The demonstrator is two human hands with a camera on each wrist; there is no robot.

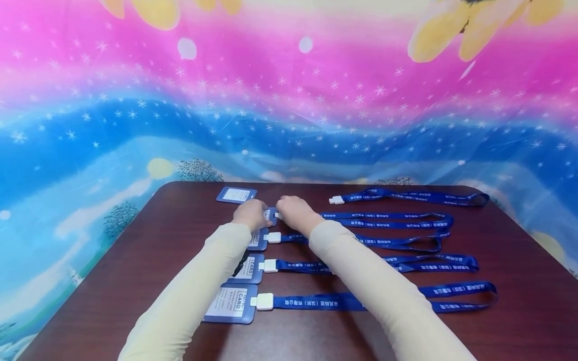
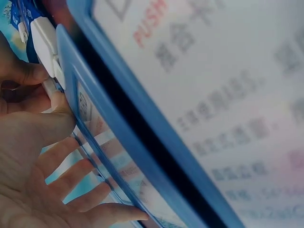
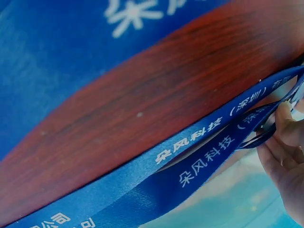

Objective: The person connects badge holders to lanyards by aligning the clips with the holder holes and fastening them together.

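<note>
My left hand [image 1: 252, 213] holds a blue-framed badge holder [image 1: 271, 215] near its top end, thumb at the edge and other fingers spread along it in the left wrist view. Close by on the right, my right hand [image 1: 298, 213] pinches the white clip end [image 1: 277, 215] of a blue lanyard [image 1: 393, 216]. Both hands meet where clip and holder join; the fingers partly hide that joint. In the right wrist view the lanyard's two printed straps [image 3: 204, 137] run up to the right hand [image 3: 287, 161].
Nearer to me, several badge holders [image 1: 244, 311] lie in a column, with white clips [image 1: 265, 301] and lanyards stretching right. At the table's [image 1: 189, 210] far side lie a loose badge holder [image 1: 236, 194] and a separate lanyard [image 1: 415, 197]. A patterned cloth [image 1: 289, 100] hangs behind.
</note>
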